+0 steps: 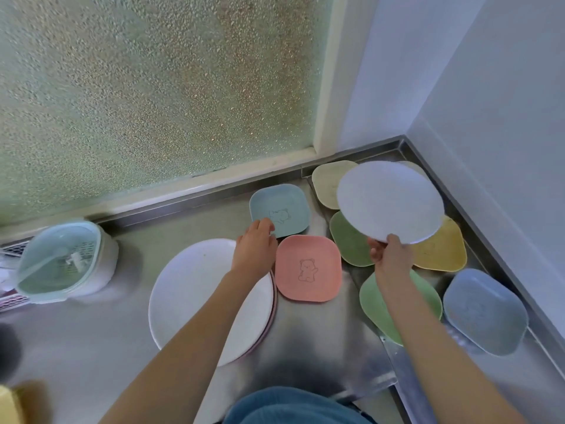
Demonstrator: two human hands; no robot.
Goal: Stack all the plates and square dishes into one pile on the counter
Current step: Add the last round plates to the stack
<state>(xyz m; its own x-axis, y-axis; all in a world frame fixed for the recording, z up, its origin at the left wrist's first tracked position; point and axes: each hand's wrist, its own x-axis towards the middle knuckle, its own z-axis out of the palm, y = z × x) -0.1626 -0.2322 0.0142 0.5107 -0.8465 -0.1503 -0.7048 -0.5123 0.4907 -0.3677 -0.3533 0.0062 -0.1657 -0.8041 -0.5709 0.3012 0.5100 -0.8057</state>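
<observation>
While the right hand (pixel 389 255) is gripping a white plate (pixel 389 201) aloft, the left hand (pixel 255 247) — fingers loose — is touching the blue dish (pixel 279 209). The pile (pixel 195 289) on the bench (pixel 122 347) is just starting — most dishes are lying scattered.

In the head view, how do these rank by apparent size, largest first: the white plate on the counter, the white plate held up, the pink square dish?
1. White plate on the counter
2. Held white plate, though it is raised nearer the camera
3. Pink square dish

Seven square dishes: blue (pixel 279 209), pink (pixel 308 268), cream (pixel 328 183), two green (pixel 350 240) (pixel 374 304), yellow (pixel 440 252), grey-blue (pixel 484 310). Two white round plates (pixel 389 201) (pixel 195 289). One lidded container (pixel 65 260).
</observation>
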